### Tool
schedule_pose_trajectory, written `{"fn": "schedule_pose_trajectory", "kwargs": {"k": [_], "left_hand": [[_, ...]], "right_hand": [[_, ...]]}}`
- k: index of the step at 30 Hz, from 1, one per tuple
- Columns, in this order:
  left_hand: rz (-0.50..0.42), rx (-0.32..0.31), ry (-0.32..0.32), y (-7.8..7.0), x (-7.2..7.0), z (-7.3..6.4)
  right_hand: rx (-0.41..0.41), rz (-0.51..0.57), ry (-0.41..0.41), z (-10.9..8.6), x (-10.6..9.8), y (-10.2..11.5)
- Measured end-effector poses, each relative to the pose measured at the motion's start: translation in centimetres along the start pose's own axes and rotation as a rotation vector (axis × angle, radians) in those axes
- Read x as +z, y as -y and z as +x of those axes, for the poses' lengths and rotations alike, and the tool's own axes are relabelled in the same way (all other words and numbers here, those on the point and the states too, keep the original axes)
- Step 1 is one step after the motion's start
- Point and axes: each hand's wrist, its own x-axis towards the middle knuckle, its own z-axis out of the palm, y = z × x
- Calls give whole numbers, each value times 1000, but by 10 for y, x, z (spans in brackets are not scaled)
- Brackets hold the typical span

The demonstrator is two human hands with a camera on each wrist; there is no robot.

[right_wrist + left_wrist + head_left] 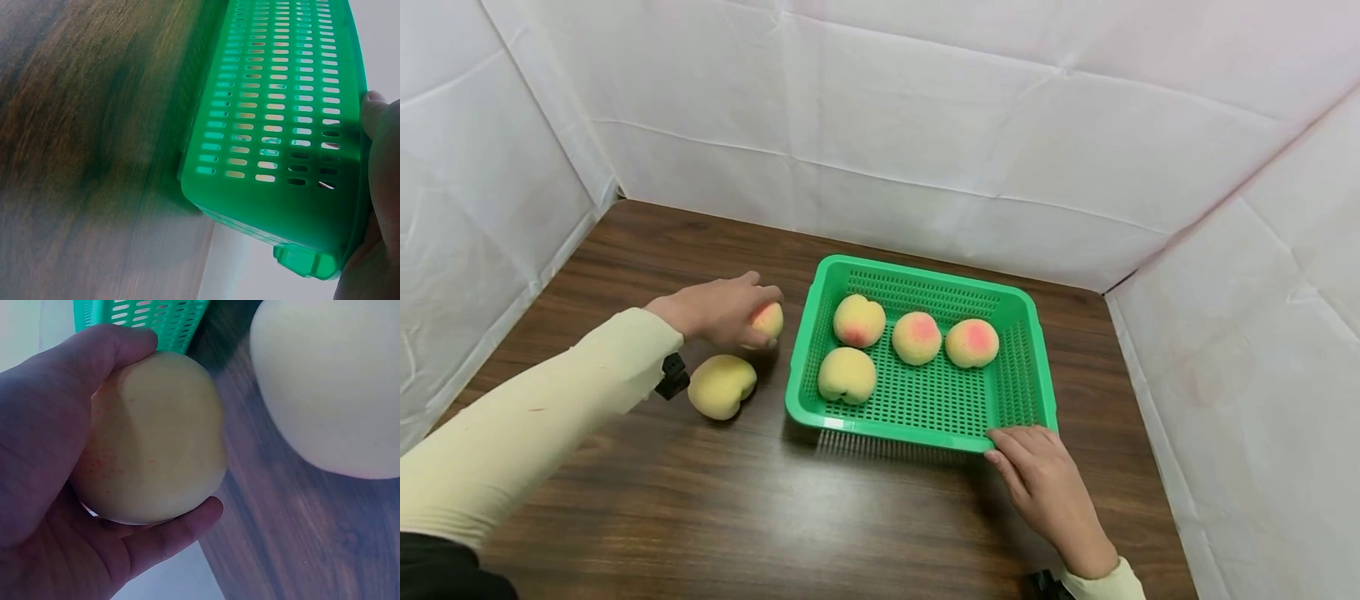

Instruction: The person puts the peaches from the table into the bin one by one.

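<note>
My left hand (724,310) grips a yellow peach with a pink blush (767,323), left of the green plastic basket. In the left wrist view, thumb and fingers curl around this peach (156,440). Close to that hand, a second yellow peach (721,387) lies on the table, nearer the body. At the basket's near right corner, my right hand (1047,477) holds the rim of the basket (910,437). The right wrist view shows the basket's slotted outer wall (250,187) and the thumb (375,112) at the rim.
Inside the basket are several peaches, among them a blushed one (972,342) at the right and a plain yellow one (847,376) at the near left. The dark wooden table (760,517) meets white sheeted walls (925,108) at the back and sides.
</note>
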Motion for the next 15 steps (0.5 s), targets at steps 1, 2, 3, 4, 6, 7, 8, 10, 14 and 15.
{"fn": "schedule_pose_trajectory", "kwargs": {"k": [1,2,3,4,6,7,8,10,14,15], "left_hand": [[4,2,-6,-1,-1,0],[7,5,-12,-1,-2,-1],[7,7,-17,-2,-4,-1],[10,9,-19,-2,-5,-1],[11,12,-24,-3,-7,-2],[11,12,-26,-4,-8,-3],[9,14,-28,-4,-9,-3],[9,24,-36,-5,-10,-4],[12,59,-56,-9,-14,-7],[15,68,-63,-10,-15,-7]], "right_hand": [[1,0,-1,0,0,0],[1,0,-3,0,0,0],[3,0,-2,0,-1,0],[4,1,-2,0,-1,0],[3,-1,-2,0,-1,0],[1,-2,-3,0,-1,0],[0,-2,-3,0,-1,1],[-1,-3,-6,0,-1,1],[-4,0,-12,0,0,1],[-4,1,-12,0,0,1]]}}
